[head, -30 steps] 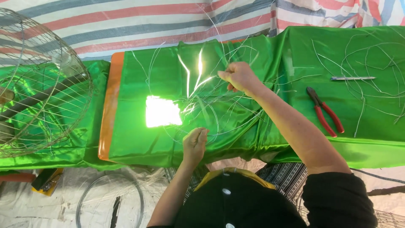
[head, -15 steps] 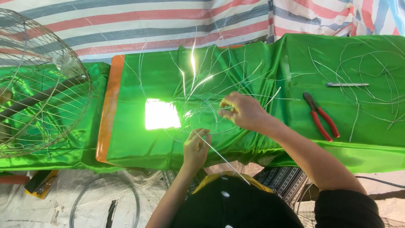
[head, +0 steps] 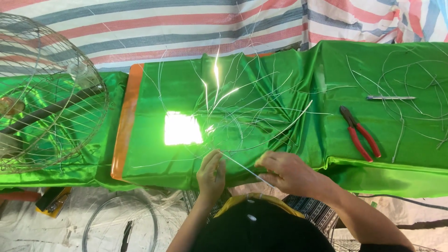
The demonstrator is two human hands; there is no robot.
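Now the right hand (head: 288,172) has drawn back from mid-cloth to the near edge, fingers pinched shut on a thin wire (head: 242,169). The left hand (head: 211,175), fingers curled, grips the same wire just beside it, over the green cloth (head: 261,93); red pliers (head: 359,133) lie well apart.

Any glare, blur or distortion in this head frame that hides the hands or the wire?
Head view: a blown-out white glare patch sits on the green satin cloth, left of the work; thin wires catch bright glints. The left hand and right hand are evenly lit and fairly sharp; the wire fan guard bows near the edge.
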